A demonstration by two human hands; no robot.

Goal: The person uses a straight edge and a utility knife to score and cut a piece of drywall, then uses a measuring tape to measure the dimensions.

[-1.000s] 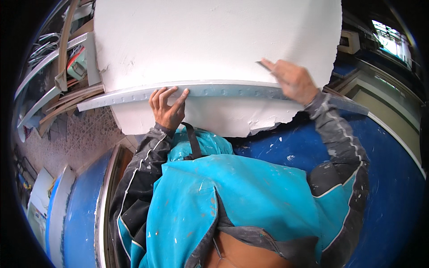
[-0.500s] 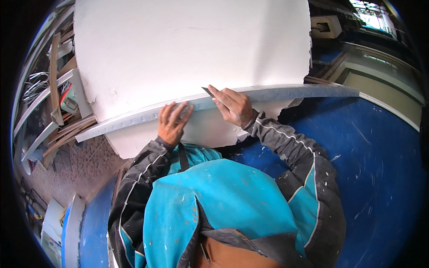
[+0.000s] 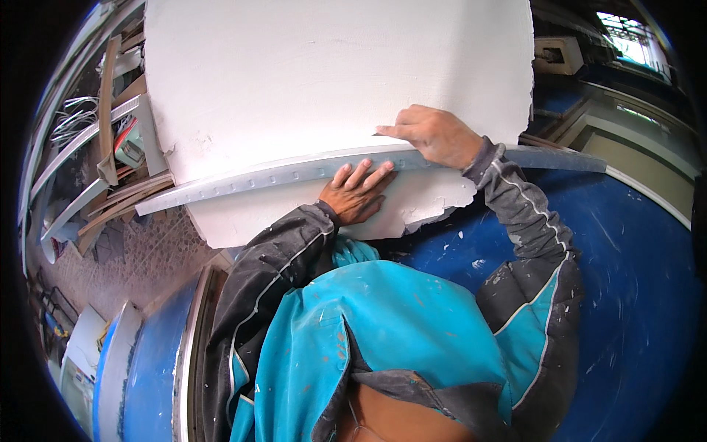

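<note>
A large white board (image 3: 331, 74) with ragged edges lies before me, and a long perforated grey metal strip (image 3: 258, 179) crosses it from left to right. My left hand (image 3: 356, 197) rests on the strip near its middle, its fingers spread out and pressed on the metal. Farther right, just beyond the strip's far edge, my right hand (image 3: 440, 138) is closed on a thin dark blade (image 3: 378, 134). The blade's tip is at the board's surface close to the strip. Most of the blade is hidden by my fingers.
A blue surface (image 3: 604, 272) with pale scuffs lies under the board at right. Wooden slats (image 3: 110, 110), coiled wire (image 3: 76, 116) and other scrap crowd the left side. A light-framed panel (image 3: 626, 158) stands at far right. Patterned floor (image 3: 147, 254) shows at lower left.
My left hand has moved right along the strip. My right hand has also shifted right and a little farther off with the blade, its wrist now more raised.
</note>
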